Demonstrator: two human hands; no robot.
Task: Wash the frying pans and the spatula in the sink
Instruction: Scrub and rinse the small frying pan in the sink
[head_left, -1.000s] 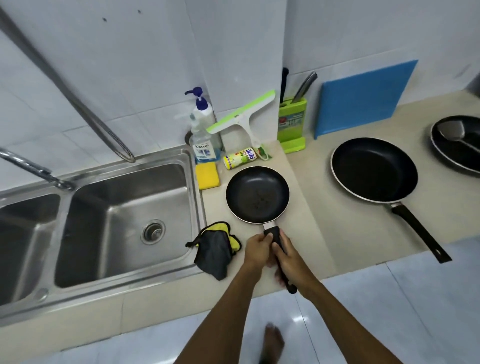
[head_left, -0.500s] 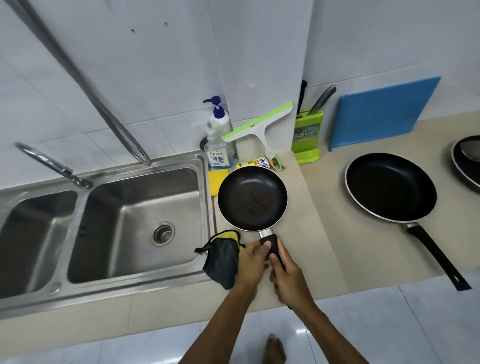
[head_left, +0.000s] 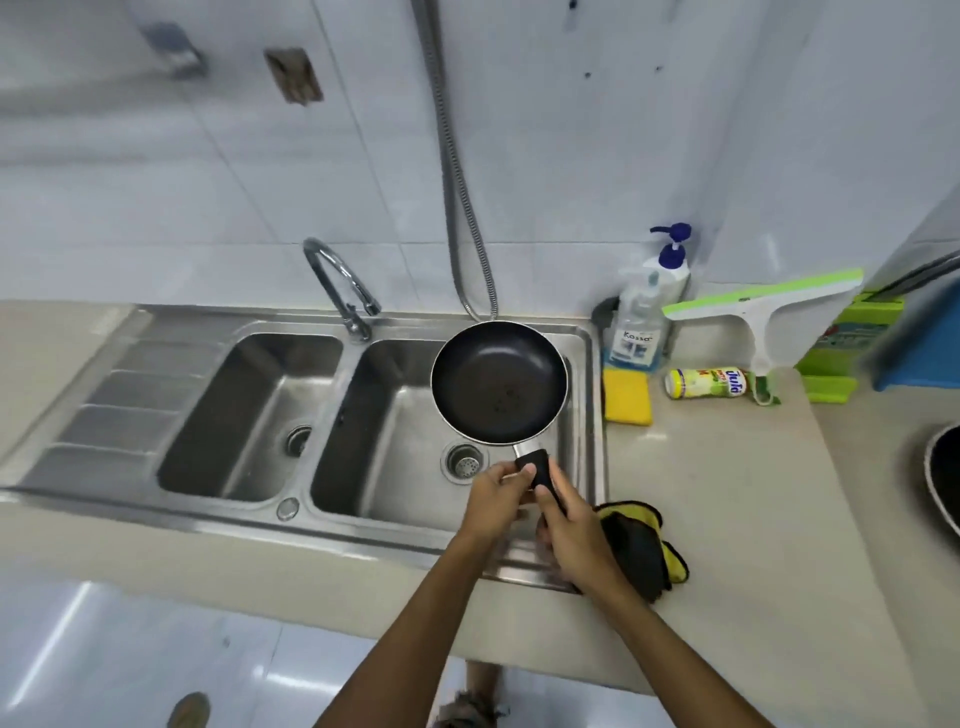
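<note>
A small black frying pan (head_left: 498, 382) hangs level over the right basin of the steel double sink (head_left: 589, 364), above the drain. Both hands grip its black handle: my left hand (head_left: 496, 491) near the pan end, my right hand (head_left: 574, 530) further back. Specks of residue show on the pan's inside. The rim of a larger black pan (head_left: 943, 478) shows at the right edge of the view. The spatula is out of view.
A curved tap (head_left: 337, 280) stands behind the divider and a shower hose (head_left: 457, 182) hangs down the wall. On the counter to the right are a yellow sponge (head_left: 627, 397), soap bottle (head_left: 647, 312), squeegee (head_left: 763, 306), lying cleaner can (head_left: 706, 383) and black-yellow cloth (head_left: 644, 551).
The small pan has been lifted off the counter and carried left over the right basin, both hands still on its handle. The view has swung left, so the other pans have left it.
</note>
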